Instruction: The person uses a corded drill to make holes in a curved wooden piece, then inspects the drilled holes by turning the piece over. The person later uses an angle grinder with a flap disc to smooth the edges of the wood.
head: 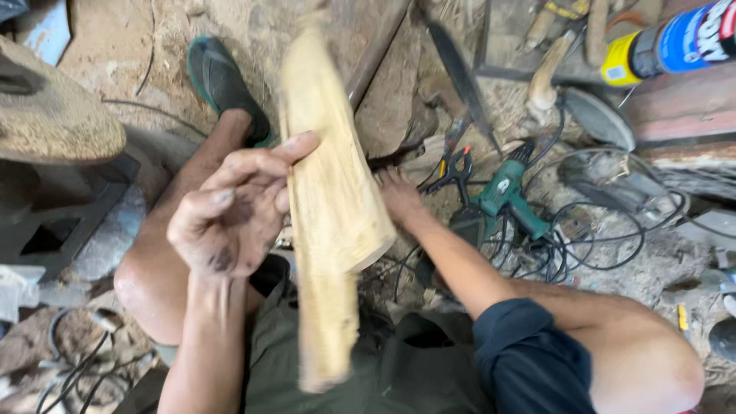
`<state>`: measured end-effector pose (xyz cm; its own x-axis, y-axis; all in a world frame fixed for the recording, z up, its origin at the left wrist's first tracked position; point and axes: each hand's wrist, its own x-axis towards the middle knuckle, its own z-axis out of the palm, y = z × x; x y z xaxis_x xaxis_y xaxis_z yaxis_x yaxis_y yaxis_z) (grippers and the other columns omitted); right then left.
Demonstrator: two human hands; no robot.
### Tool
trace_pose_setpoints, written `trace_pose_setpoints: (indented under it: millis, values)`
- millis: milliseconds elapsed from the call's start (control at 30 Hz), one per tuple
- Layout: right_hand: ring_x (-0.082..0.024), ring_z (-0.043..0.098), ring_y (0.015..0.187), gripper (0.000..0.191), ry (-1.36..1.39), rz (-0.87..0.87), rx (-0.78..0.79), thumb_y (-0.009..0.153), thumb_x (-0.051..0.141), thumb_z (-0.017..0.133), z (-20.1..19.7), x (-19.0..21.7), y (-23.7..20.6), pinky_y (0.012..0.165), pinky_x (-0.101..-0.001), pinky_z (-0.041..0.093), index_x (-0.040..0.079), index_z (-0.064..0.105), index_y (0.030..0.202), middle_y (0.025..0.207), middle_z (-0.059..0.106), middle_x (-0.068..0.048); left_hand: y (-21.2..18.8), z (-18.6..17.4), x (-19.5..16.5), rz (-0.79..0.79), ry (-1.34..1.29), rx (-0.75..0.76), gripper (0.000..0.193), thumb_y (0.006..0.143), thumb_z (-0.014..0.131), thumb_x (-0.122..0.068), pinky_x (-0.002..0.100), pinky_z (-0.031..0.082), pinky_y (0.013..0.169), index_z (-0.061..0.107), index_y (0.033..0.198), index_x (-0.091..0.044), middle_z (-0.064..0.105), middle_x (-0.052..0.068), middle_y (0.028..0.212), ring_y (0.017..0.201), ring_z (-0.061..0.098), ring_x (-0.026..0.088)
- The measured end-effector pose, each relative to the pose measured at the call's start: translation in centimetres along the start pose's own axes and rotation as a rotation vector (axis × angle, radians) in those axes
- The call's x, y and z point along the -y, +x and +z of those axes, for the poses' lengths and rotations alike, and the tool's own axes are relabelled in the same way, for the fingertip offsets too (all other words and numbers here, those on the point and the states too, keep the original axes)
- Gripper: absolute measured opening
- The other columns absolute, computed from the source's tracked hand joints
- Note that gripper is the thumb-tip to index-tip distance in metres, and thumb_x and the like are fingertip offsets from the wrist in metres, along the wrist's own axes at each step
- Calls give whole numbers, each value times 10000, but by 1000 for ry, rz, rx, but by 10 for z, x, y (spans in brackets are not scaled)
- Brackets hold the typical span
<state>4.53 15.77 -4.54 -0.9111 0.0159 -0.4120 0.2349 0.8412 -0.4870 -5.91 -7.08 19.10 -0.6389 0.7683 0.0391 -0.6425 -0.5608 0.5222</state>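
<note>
Pale, rough-cut wood (333,207) stands nearly upright in the middle of the view, blurred, its lower end over the person's lap and its upper end toward the floor ahead. Left hand (234,211) is beside the wood's left edge, palm up and dirty, fingers loosely curled, with the forefinger tip touching the wood; it does not grip it. Right hand (399,193) reaches past the wood's right side toward the floor, partly hidden behind the wood, so I cannot tell whether it is spread or closed. Just beyond that hand lie black-handled pliers (454,170) and a green power tool (507,198) among tangled black cables (598,238). A foot in a green-edged sandal (224,84) rests on the sawdust-covered floor (153,46) at upper left. A spray can (675,42) with a yellow cap lies at top right.
</note>
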Motion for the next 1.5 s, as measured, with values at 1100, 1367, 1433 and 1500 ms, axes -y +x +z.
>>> trace_pose_setpoints:
  millis: [1100, 1367, 1433, 1500]
  values:
    - [-204, 500, 1368, 473, 1438, -192, -425, 1028, 149, 566, -147, 111, -148, 1183, -362, 338, -38, 515, 1460, 1468, 571, -115, 49, 21, 73, 184, 107, -369, 553, 1016, 638, -490, 296, 470, 834, 524, 1351, -64, 589, 16, 1084, 945, 538, 115]
    - [-294, 196, 1594, 757, 914, -240, -364, 1075, 424, 418, -150, 142, -154, 1275, -394, 172, 1, 140, 1638, 1723, 214, -184, 48, 26, 80, 259, 339, -404, 849, 856, 759, -426, 325, 489, 1020, 366, 1484, -10, 547, 149, 1321, 1186, 546, 198]
    - [-318, 215, 1566, 846, 773, -179, -311, 1026, 526, 383, -143, 145, -155, 1245, -400, 226, 35, 81, 1646, 1714, 180, -190, 47, 32, 83, 235, 336, -434, 902, 834, 748, -441, 349, 492, 1019, 298, 1503, -35, 538, 158, 1346, 1191, 550, 217]
    - [-349, 193, 1564, 898, 667, -190, -310, 1010, 587, 359, -136, 144, -154, 1238, -413, 242, 45, 34, 1649, 1716, 135, -210, 43, 36, 84, 265, 471, -421, 951, 845, 716, -492, 355, 471, 1037, 279, 1547, -22, 518, 168, 1370, 1212, 532, 219]
